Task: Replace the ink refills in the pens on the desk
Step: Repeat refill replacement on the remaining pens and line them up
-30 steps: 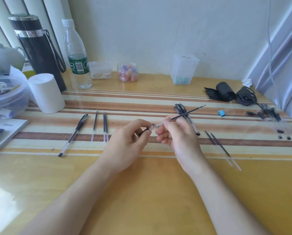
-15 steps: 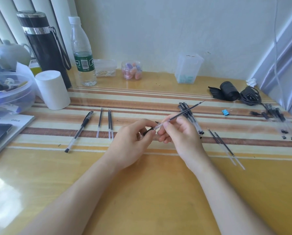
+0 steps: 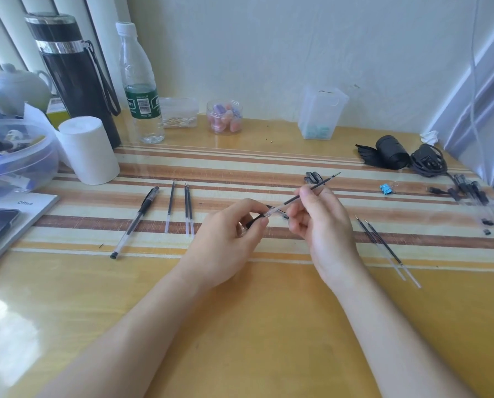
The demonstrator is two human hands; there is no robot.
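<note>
Black refill [image 3: 312, 191] in right hand [image 3: 323, 225], clear barrel [image 3: 273, 210] in left hand [image 3: 225, 239].

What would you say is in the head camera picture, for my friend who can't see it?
Two bare hands, the left hand and right hand, pinch a thin ink refill between them above a striped desk. A pen and three loose refills lie on the left, two more refills on the right.

Both forearms reach forward over the surface [image 3: 240, 326] and converge. The left hand [image 3: 228, 234] curls, thumb and forefinger pinching a pen [image 3: 273, 211]. The right hand [image 3: 323, 225], just beside it, pinches a refill [image 3: 317, 186].
</note>
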